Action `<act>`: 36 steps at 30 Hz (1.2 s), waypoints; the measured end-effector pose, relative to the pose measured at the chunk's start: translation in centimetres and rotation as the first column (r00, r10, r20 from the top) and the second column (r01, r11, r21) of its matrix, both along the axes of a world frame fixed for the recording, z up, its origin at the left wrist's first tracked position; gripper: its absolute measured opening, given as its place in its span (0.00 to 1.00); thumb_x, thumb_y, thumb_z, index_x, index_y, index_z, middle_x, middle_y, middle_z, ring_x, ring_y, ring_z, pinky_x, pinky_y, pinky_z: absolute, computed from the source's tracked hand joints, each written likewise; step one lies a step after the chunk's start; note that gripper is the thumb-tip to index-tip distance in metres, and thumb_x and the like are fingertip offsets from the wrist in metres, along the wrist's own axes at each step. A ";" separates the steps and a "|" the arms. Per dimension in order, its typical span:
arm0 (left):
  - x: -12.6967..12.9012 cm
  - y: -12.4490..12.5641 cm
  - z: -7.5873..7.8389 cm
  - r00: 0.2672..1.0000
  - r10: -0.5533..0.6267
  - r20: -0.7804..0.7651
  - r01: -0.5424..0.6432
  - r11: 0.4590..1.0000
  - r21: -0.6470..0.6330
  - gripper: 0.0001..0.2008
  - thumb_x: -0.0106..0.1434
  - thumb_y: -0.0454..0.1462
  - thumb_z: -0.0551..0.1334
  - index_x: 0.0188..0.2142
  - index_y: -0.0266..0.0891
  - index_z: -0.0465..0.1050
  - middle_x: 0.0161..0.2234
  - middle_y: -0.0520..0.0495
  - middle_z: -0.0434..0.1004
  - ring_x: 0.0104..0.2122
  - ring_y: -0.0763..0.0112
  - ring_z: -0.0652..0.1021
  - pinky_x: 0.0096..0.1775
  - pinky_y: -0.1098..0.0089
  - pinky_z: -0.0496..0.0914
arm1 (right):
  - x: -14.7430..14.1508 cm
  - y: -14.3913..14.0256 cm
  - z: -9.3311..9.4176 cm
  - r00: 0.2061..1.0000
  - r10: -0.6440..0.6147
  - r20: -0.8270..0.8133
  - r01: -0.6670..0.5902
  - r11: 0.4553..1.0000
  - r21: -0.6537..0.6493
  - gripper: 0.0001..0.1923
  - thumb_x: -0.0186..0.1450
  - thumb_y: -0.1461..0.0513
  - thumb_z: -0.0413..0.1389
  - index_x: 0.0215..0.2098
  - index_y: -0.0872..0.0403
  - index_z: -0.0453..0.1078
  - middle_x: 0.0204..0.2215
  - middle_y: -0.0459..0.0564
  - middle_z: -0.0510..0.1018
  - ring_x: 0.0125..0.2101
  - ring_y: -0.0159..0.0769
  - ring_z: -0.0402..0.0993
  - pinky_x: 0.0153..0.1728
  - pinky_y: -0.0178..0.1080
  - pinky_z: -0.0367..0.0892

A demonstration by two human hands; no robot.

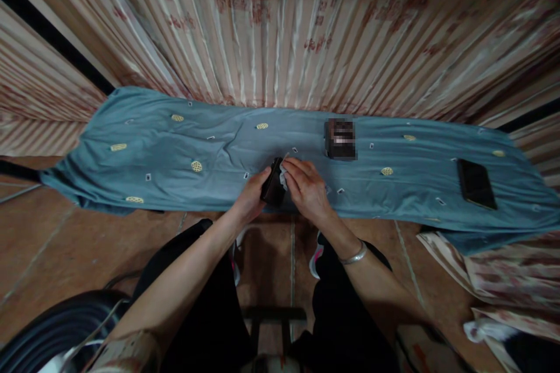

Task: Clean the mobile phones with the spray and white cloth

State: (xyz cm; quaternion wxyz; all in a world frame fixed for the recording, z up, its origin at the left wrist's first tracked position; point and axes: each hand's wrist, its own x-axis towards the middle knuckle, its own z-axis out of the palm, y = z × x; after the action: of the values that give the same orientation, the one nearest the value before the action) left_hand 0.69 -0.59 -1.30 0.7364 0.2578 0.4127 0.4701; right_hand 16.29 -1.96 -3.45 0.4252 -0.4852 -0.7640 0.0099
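Seated at the near edge of a long teal cloth (184, 151) dotted with small yellow oval patches and tiny square prints, I hold a small black wallet-like case (272, 187) between both hands, just above the cloth's front edge at its middle. My left hand (252, 197) comes in from the lower left, forearm bare and angled up across my lap, fingers curled around the case's left side and gripping it. My right hand (306, 186) reaches in from the lower right, a thin silver bangle (354, 255) on the wrist, its fingers bent over the case's top and right side, pinching what looks like a small white slip or cloth (283, 176) against it; the slip is too small to make out clearly. The two hands meet over the case, knuckles up.

Farther along the cloth to my right lies a flat black rectangular phone-like slab (476, 183), well apart from my hands. Between it and my hands, near the cloth's far edge, sits a dark boxy object (340, 139) that is blurred beyond telling. Behind the cloth hangs a pleated cream curtain (280, 29) with faded red print. Below my arms are my black-trousered knees, a brown tiled floor (65, 245), and a dark round object (56, 326) at the lower left corner.
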 end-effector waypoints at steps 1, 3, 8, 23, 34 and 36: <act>0.1 0.0 -0.2 1.000 -0.010 -0.001 0.010 1.000 0.009 0.12 0.63 0.42 0.71 0.29 0.36 0.80 0.29 0.49 0.80 0.31 0.72 0.75 0.39 0.72 0.69 | 0.0 0.0 0.1 1.000 0.000 0.003 0.000 1.000 0.003 0.20 0.79 0.58 0.46 0.57 0.54 0.78 0.54 0.59 0.83 0.52 0.46 0.78 0.58 0.52 0.73; 0.2 0.0 -0.5 1.000 -0.027 -0.013 0.027 1.000 0.016 0.13 0.62 0.44 0.72 0.29 0.37 0.80 0.30 0.49 0.80 0.32 0.70 0.76 0.40 0.71 0.69 | 0.0 0.0 0.1 1.000 0.008 0.006 -0.008 1.000 -0.005 0.21 0.79 0.59 0.46 0.58 0.54 0.77 0.54 0.59 0.82 0.53 0.46 0.78 0.59 0.52 0.73; 0.3 0.0 -0.7 0.999 -0.023 -0.037 0.024 1.000 0.014 0.14 0.59 0.46 0.74 0.29 0.37 0.80 0.29 0.49 0.79 0.33 0.68 0.76 0.40 0.69 0.69 | 0.0 -0.1 0.2 1.000 0.010 -0.003 -0.010 1.000 -0.023 0.21 0.79 0.59 0.45 0.58 0.53 0.77 0.55 0.59 0.82 0.53 0.46 0.78 0.59 0.53 0.74; -0.3 0.2 0.9 0.999 0.037 -0.014 -0.038 0.998 -0.043 0.14 0.61 0.41 0.72 0.25 0.36 0.75 0.22 0.52 0.74 0.25 0.74 0.73 0.31 0.72 0.67 | 0.5 0.2 0.1 1.000 -0.003 0.013 0.004 0.999 -0.039 0.20 0.78 0.60 0.46 0.58 0.52 0.78 0.54 0.57 0.83 0.52 0.46 0.78 0.59 0.53 0.74; -0.5 1.5 0.9 0.982 0.189 -0.005 -0.188 0.977 -0.098 0.14 0.62 0.40 0.70 0.24 0.39 0.70 0.20 0.57 0.69 0.22 0.76 0.69 0.30 0.73 0.65 | -2.4 -2.1 0.5 0.991 0.100 0.094 -0.101 0.995 0.014 0.18 0.77 0.65 0.48 0.56 0.58 0.78 0.53 0.60 0.83 0.51 0.44 0.78 0.59 0.49 0.74; -0.6 1.5 0.9 0.985 0.171 -0.010 -0.172 0.980 -0.097 0.14 0.63 0.41 0.69 0.24 0.39 0.70 0.20 0.57 0.67 0.23 0.75 0.70 0.31 0.73 0.66 | -2.4 -2.2 0.5 0.989 0.111 0.096 -0.111 0.994 -0.001 0.18 0.77 0.65 0.48 0.56 0.56 0.78 0.53 0.59 0.83 0.51 0.44 0.78 0.59 0.49 0.74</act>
State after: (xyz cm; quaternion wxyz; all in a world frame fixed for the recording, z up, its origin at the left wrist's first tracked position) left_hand 0.07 0.90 -0.42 0.7045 0.1854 0.4565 0.5108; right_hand 13.85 -4.15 -2.93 0.3877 -0.4411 -0.8094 0.0086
